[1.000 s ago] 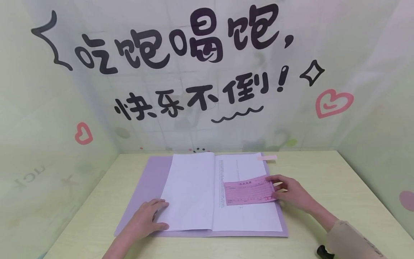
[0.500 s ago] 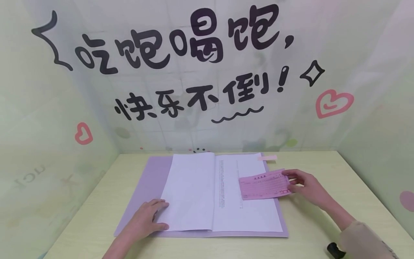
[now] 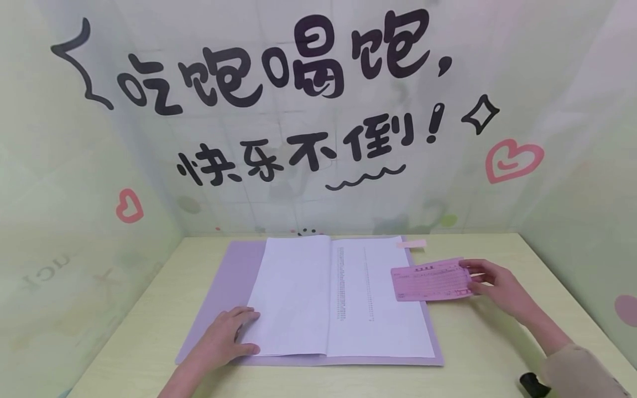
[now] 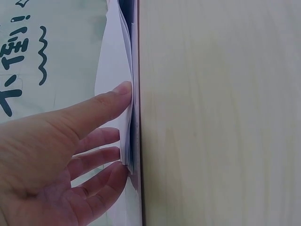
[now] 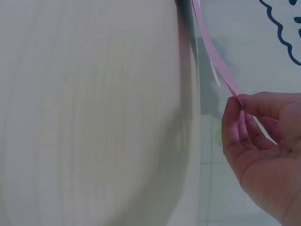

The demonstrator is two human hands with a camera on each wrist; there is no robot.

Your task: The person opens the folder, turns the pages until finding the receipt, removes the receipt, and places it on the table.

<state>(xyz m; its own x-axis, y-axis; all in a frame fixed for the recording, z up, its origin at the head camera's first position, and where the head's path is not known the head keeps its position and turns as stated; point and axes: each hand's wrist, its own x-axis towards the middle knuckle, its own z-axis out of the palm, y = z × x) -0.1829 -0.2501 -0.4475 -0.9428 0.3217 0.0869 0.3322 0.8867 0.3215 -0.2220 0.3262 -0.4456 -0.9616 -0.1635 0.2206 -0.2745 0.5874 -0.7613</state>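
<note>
A pink printed paper slip (image 3: pixel 430 281) is pinched at its right end by my right hand (image 3: pixel 500 284), between thumb and fingertips. In the head view its left part overlaps the right page (image 3: pixel 378 331) of an open purple folder (image 3: pixel 214 293), and its right part extends past the folder's edge. The right wrist view shows the slip (image 5: pixel 218 63) almost edge-on, rising from the pinch. My left hand (image 3: pixel 226 337) rests at the left edge of the blank left page (image 3: pixel 293 293). In the left wrist view the thumb (image 4: pixel 113 101) touches the stacked sheets (image 4: pixel 117 61), fingers spread and loosely bent.
A pale pink tab (image 3: pixel 412 243) sticks out from the folder's upper right. On the right, a small black object (image 3: pixel 534 385) shows beside the sleeve (image 3: pixel 579 370). The pale wooden table (image 3: pixel 478 342) meets a printed backdrop (image 3: pixel 278 204) behind and at both sides.
My right hand has carried the pink slip rightward and slightly back, from over the right page to partly beyond the folder's edge. My left hand has stayed in place.
</note>
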